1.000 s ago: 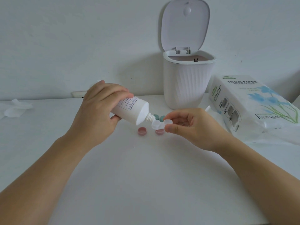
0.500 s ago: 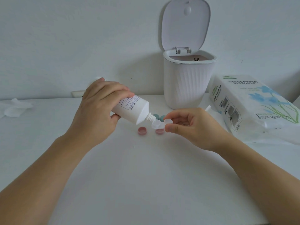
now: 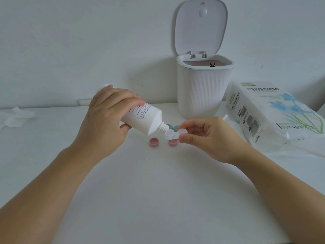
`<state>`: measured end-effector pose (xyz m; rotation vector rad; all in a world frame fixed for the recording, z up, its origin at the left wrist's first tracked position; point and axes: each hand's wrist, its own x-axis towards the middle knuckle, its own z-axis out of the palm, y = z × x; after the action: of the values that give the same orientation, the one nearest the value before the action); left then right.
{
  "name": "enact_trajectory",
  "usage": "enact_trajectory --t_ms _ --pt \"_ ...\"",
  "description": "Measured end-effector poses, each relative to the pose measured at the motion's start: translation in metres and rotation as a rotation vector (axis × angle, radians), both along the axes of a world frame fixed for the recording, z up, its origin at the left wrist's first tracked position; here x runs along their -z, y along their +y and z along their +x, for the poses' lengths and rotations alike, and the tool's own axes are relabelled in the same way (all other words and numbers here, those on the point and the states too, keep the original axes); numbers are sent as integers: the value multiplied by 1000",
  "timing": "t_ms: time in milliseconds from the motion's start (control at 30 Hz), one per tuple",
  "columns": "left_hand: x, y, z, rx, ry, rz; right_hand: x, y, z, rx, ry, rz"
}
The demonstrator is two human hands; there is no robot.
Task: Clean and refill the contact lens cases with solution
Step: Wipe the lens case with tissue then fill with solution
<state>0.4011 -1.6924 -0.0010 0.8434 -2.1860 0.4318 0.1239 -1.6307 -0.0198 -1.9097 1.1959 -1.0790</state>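
While tipped nozzle-down in the left hand (image 3: 103, 120), solution bottle (image 3: 142, 118) gripped round its body, tip just over the near well of the clear lens case (image 3: 173, 134), pinched by right hand (image 3: 211, 138) fingers above mid-desk (image 3: 158, 199). Likely to overfill or miss with too hard a squeeze; liable to tilt and spill from so light a pinch. Counted: one bottle, one case, two pink caps (image 3: 154, 142), two teal caps (image 3: 169, 125), one bin (image 3: 202, 90), one tissue pack (image 3: 274, 117).

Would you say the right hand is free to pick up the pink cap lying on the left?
Probably not yet: the right hand pinches the lens case. The pink cap itself lies uncovered on the table.
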Motion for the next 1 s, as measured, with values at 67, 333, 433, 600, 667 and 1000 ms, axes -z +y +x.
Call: enact_trajectory --t_ms 67,333,433,600,667,1000 --pt "1 0 -1 0 2 -10 1 0 0 0 -6 3" --pt "2 -2 0 0 20 -2 0 1 0 -7 -27 13" --pt "4 -2 1 -8 53 46 -1 1 0 1 -56 16" --pt "5 4 0 -1 179 185 -1 0 -1 35 -75 22" --pt "5 6 0 0 228 242 -3 1 -1 51 -74 24" --pt "7 6 3 -10 290 337 -6 4 1 32 -93 41"
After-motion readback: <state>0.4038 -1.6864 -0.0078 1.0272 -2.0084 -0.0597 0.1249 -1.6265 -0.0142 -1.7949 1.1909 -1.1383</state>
